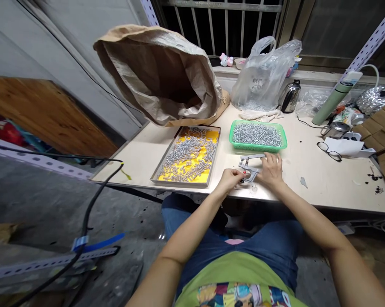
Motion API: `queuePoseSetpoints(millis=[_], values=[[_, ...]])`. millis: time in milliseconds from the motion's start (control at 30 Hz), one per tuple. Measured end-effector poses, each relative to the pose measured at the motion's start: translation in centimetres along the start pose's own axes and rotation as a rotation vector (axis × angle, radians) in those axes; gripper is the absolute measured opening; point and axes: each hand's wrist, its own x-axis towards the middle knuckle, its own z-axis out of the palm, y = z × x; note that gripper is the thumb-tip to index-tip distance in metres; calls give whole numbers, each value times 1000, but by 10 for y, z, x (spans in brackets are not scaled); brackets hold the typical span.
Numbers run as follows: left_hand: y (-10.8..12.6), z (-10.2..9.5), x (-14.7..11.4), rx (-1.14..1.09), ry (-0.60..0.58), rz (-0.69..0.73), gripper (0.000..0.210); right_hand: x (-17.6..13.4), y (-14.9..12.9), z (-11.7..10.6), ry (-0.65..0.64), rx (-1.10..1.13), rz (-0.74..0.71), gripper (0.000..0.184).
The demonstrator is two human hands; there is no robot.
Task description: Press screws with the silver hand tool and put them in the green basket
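Close to the table's (295, 164) near edge, a little right of its middle, the person's right hand (271, 170) is wrapped around the handles of a grey hand tool (250, 169) with a coiled spring. The left hand (231, 180) has its fingertips drawn together at the tool's other end, beside a small red spot; whether they pinch the tool or some tiny piece cannot be told. Just beyond the tool stands a green basket (256, 149) full of small silvery pieces. Left of the hands, a shallow tray (182, 184) lies with its near side by the table's near edge, more such pieces scattered over its yellow lining (197, 161). Behind the tray, toward the far edge, a big brown paper bag (131, 76) gapes toward the person. Along the far edge sit a clear plastic bag (256, 81) and a metal jug (290, 97); toward the right edge, a green flask (331, 102), glasses (329, 152) and a cardboard stack (384, 128).
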Motion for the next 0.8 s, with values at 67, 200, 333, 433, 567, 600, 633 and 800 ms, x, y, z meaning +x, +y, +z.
queuePoseSetpoints(millis=[67,200,333,433,567,600,633,800], values=[[0,-1,5,-1,110,74,19,0,3,5,13,19,62,58],[21,4,31,-7,285,238,14,0,11,10,-8,21,130,64],[64,25,72,46,225,329,13,-1,15,12,-50,15,137,64],[87,35,91,124,179,363,27,-2,16,16,-52,13,124,59],[82,6,89,283,126,418,20,-3,21,21,-44,30,112,54],[78,-10,86,345,166,411,13,-3,22,22,-42,39,113,54],[73,-29,82,416,228,393,7,-3,22,23,-44,47,115,54],[60,-117,71,712,503,144,19,-1,21,25,-88,46,147,59]])
